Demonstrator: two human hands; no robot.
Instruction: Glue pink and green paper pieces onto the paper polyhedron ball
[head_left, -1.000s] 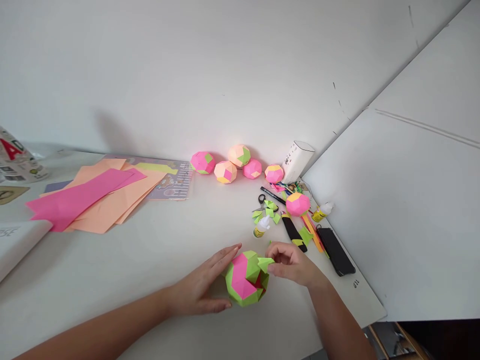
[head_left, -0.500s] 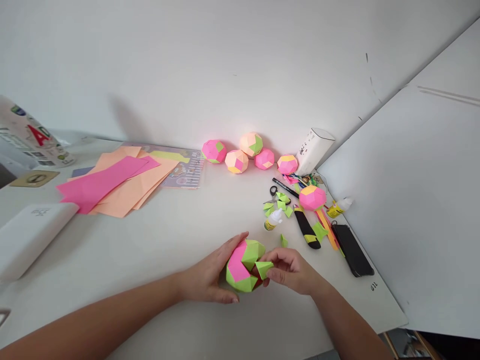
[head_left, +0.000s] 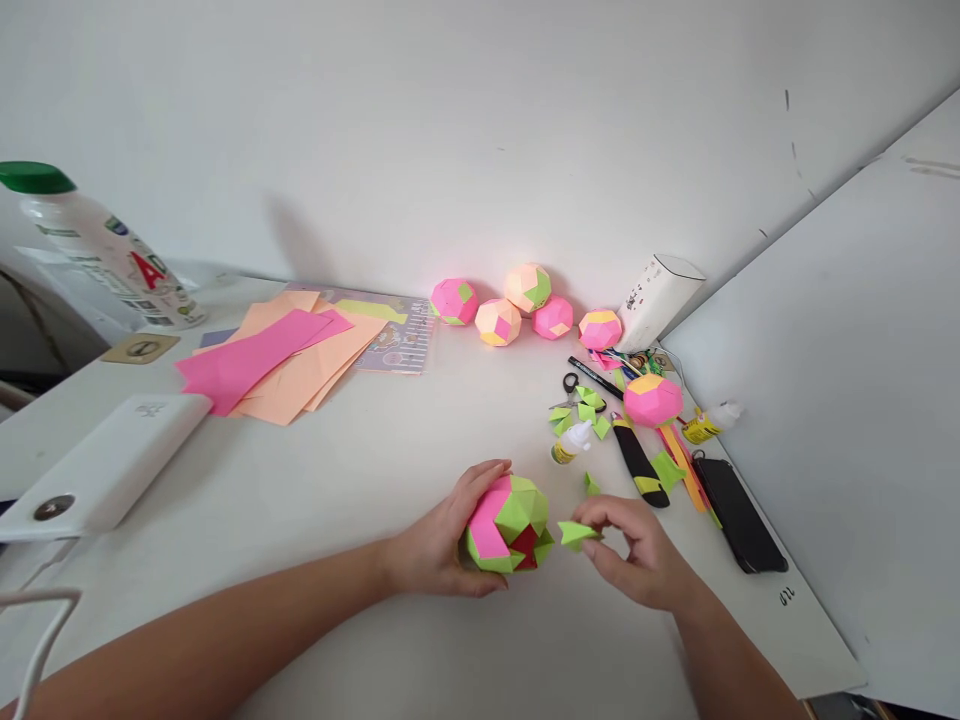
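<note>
My left hand (head_left: 452,540) is wrapped round a paper ball (head_left: 489,522) of pink and green folded faces, low over the table. On the ball's right side a gap shows a red inside. Between thumb and fingertips, my right hand (head_left: 634,555) pinches a folded green paper piece (head_left: 576,533), a little apart from the ball. Just beyond that hand lies a loose green piece (head_left: 591,484). A small glue bottle (head_left: 572,441) stands behind the ball, and several green pieces (head_left: 586,411) lie by the scissors (head_left: 571,383).
Several finished paper balls (head_left: 498,322) line the wall. At right lie a utility knife (head_left: 639,462), a black phone (head_left: 741,515) and a second glue bottle (head_left: 711,422). Pink and orange paper sheets (head_left: 255,355), a white power bank (head_left: 112,470) and a green-capped bottle (head_left: 112,255) occupy the left.
My right hand has drawn the green piece away from the ball, to the right, so the gap in the ball shows. The whole view has shifted left, bringing the bottle's cap into sight.
</note>
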